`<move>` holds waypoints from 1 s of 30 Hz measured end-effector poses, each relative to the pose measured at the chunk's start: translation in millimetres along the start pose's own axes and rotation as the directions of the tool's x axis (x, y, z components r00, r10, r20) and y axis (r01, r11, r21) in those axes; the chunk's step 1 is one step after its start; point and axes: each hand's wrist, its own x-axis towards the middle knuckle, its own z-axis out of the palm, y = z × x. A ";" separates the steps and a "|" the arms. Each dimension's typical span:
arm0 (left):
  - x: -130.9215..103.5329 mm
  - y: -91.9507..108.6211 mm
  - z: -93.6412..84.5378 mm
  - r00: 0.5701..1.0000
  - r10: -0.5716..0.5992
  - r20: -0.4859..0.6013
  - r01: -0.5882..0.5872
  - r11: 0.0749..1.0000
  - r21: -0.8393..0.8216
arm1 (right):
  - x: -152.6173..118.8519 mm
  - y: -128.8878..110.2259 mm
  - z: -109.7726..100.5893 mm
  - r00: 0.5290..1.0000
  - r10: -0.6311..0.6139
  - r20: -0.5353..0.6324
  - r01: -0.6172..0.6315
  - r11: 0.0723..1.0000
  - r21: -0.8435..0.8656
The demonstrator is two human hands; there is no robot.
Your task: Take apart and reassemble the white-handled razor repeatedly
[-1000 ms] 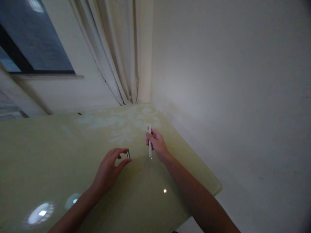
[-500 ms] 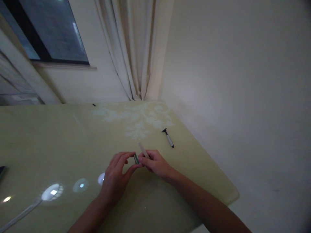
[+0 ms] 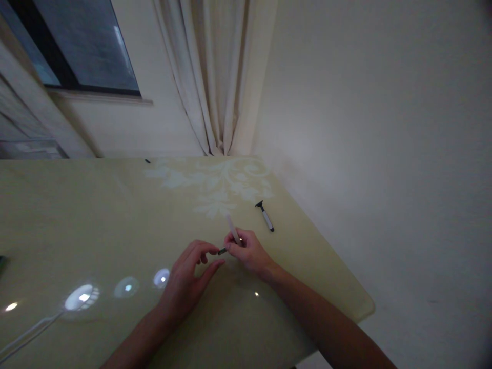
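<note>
Above the near right part of the table, my right hand [image 3: 249, 252] is closed around a pale, flat stick [image 3: 232, 227] that points up and away. Its thumb and fingertips also pinch one end of a small dark green piece [image 3: 222, 251], too small to name surely. My left hand [image 3: 187, 269] is beside it with thumb and fingers apart. Its index fingertip is at the piece's left end, while the thumb is clear of it. A razor [image 3: 265, 216] with a black head and grey handle lies on the table beyond my right hand.
The glossy yellow-green table [image 3: 96, 215] reflects several lights. A tiny dark item [image 3: 147, 161] lies near its far edge, and a dark object [image 3: 2, 260] is cut off at the left. Curtains [image 3: 219, 77], a window [image 3: 92, 46] and a wall [image 3: 369, 128] stand behind.
The green piece has turned from near upright to nearly level. My left thumb has come off it. My right hand and the stick have shifted slightly right and away.
</note>
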 end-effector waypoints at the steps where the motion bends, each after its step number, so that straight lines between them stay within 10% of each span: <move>1: 0.4 -0.4 -0.1 1.000 -0.011 0.020 0.012 1.000 -0.026 | 0.2 -0.8 -1.4 1.000 0.006 0.006 -0.006 1.000 0.001; 13: -4.2 -8.2 2.0 0.992 -0.043 0.121 0.055 0.994 -0.098 | -2.7 4.8 2.5 0.978 0.109 0.180 -0.126 0.988 0.087; 30: 2.7 -30.3 -1.0 0.971 -0.236 0.032 0.238 0.962 -0.132 | -3.1 -3.3 -12.7 0.959 -0.009 0.283 0.060 0.983 -0.172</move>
